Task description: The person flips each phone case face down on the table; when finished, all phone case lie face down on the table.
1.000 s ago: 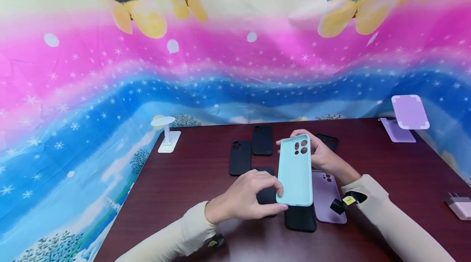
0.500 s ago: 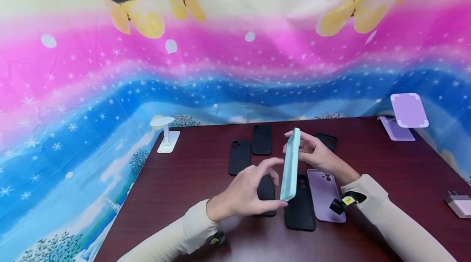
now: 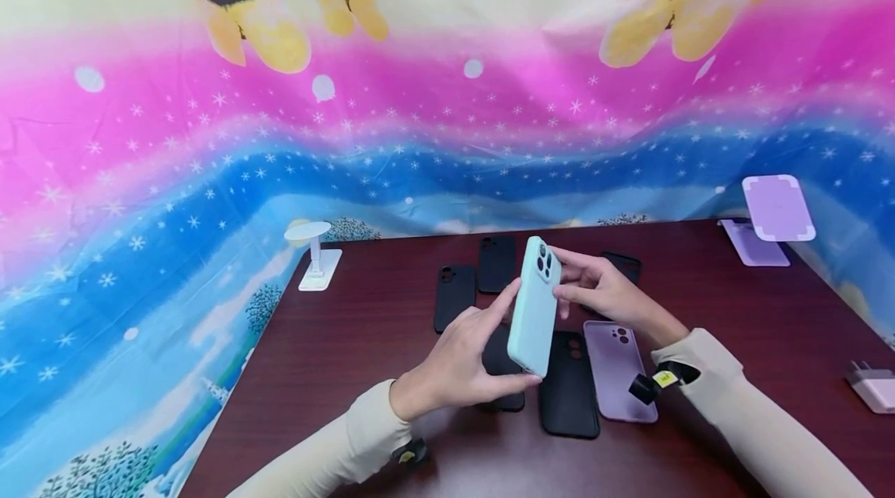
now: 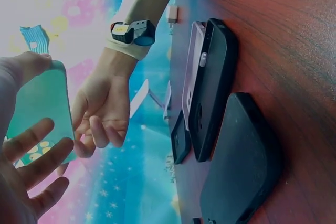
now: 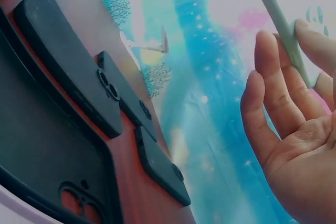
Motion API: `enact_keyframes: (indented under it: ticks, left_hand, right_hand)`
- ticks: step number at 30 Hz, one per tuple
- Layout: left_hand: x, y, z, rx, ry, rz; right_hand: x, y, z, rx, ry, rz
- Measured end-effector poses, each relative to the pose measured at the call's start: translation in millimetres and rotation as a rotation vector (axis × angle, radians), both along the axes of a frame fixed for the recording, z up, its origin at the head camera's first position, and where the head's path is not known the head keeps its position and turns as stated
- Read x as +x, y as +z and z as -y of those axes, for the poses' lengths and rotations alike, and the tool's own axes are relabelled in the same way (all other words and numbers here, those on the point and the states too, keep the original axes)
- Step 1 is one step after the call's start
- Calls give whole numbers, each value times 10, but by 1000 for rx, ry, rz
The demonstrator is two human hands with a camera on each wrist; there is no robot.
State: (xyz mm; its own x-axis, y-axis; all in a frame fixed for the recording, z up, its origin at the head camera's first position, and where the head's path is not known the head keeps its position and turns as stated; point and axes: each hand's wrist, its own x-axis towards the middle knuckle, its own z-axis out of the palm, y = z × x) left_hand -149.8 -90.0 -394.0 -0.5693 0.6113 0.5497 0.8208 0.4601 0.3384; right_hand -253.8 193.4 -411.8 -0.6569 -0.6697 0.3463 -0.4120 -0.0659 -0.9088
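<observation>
A mint-green phone case (image 3: 533,323) is held up tilted over the table, its outer back with the camera cutouts facing the head camera. My right hand (image 3: 611,296) pinches its upper right edge between thumb and fingers; the right wrist view shows the case (image 5: 281,22) edge-on in those fingers. My left hand (image 3: 454,362) holds the lower part, thumb at the bottom corner and index finger along the left edge. The left hand's other fingers (image 4: 39,163) are spread behind the case in the left wrist view. Below lie a black phone case (image 3: 569,397) and a lilac phone case (image 3: 618,377).
More black cases lie around: one (image 3: 505,358) partly behind the left hand, two (image 3: 454,304) farther back left, one (image 3: 625,266) behind the right hand. A white stand (image 3: 318,265) is at back left, a lilac stand (image 3: 776,210) at back right, a white charger (image 3: 874,389) at right.
The mint case has turned over, from its inside facing the head camera, through edge-on, to its outer back. It has shifted slightly left, uncovering more of the black case below.
</observation>
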Motion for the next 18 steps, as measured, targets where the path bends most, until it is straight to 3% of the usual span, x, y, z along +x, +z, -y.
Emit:
enact_keyframes:
  ticks: [5, 10, 18]
  left_hand:
    - [-10, -32, 18, 15, 57, 8]
    - [-6, -72, 17, 30, 99, 64]
    - [-20, -104, -4, 2, 91, 203]
  right_hand:
    - [-27, 58, -29, 32, -62, -15]
    - [-40, 126, -59, 65, -121, -19]
    - [-50, 100, -77, 70, -194, -15]
